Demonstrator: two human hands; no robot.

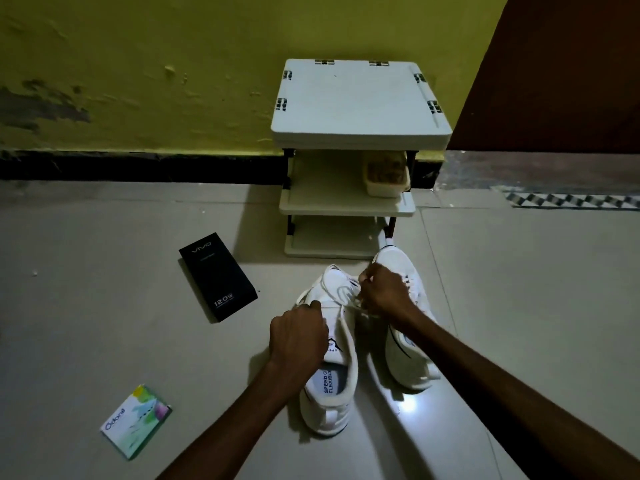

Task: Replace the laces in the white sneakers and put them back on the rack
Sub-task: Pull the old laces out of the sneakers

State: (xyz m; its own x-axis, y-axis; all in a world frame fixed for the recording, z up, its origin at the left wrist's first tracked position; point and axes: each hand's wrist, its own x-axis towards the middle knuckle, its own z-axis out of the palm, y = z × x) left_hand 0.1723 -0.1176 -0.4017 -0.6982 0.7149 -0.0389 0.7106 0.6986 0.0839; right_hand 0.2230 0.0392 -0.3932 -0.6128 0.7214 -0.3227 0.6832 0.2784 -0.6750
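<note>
On floor tiles far left lie an Odonil packet (136, 421) and a black vivo box (218, 277), no part of the job. Left hand (299, 332), fingers curled, grips the left sneaker (330, 386) at its upper. The lace (341, 292) is only partly threaded, w/ loose loops. Right hand (382, 292) pinches the lace near the toe. Right sneaker (405, 355) sits just beside, its lacing hidden. Neither is on the rack (415, 116) yet, so I'd say lacing is unfinished and racking is left.

black vivo box (218, 277) on floor (104, 237), odonil packet (136, 421) nearer, yellow wall (138, 64)
</note>
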